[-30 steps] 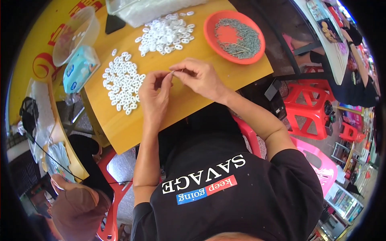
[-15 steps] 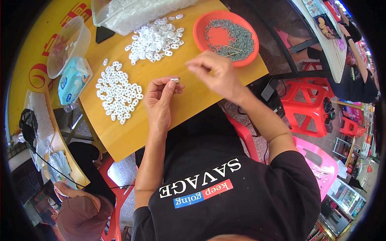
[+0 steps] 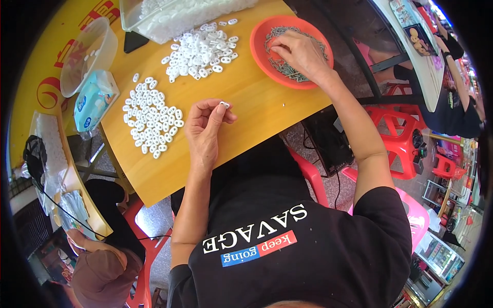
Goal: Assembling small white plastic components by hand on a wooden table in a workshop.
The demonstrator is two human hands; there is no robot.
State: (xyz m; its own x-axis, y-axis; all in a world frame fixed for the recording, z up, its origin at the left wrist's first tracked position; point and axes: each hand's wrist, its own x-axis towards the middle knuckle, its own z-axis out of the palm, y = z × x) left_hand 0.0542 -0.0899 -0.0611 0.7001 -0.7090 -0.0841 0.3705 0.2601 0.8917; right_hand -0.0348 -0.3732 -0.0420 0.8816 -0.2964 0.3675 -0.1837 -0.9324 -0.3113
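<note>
Between the thumb and forefinger of my left hand [image 3: 206,126] is a small white oval plastic piece [image 3: 224,104], held above the wooden table [image 3: 246,123]. My right hand [image 3: 300,54] reaches into an orange-red bowl [image 3: 256,59] of small grey screws [image 3: 281,66]. Its fingers are curled with the tips together, and whether a screw is between them is hidden. Left of my left hand lies a spread of white oval pieces [image 3: 151,118] with two dark marks each. A denser heap of similar white pieces [image 3: 200,54] sits farther back.
At the back stands a clear bin [image 3: 205,14] full of white pieces, with a black phone [image 3: 135,42] beside it. A tissue pack [image 3: 96,101] and a clear tub [image 3: 102,49] are at left. Red stools [image 3: 400,138] stand right; another person [image 3: 105,267] sits lower left.
My right hand has moved right and away from me, from beside my left hand into the bowl of screws. The left hand still pinches the white piece in nearly the same place.
</note>
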